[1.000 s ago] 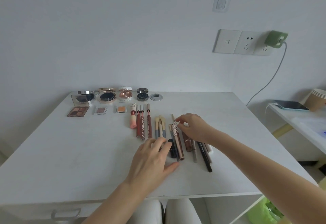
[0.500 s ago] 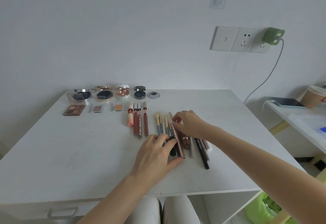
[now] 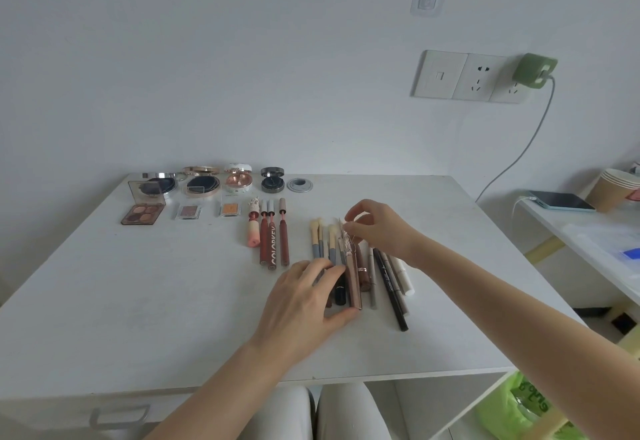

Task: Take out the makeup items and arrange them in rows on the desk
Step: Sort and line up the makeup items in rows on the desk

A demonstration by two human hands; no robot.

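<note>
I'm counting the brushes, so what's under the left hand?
The left hand rests flat over the near ends of the makeup brushes; its thumb touches the rose-gold tube. A black cap peeks out past the fingers. Anything else beneath the palm is hidden.

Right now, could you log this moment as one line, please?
left hand: steadies pencils | right hand: pinches rose-gold tube top | desk: rows forming

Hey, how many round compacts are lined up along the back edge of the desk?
4, all open in one row at the back left: silver compact far left, gold compact beside it, white floral compact next, black compact rightmost. None looks hidden.
</note>
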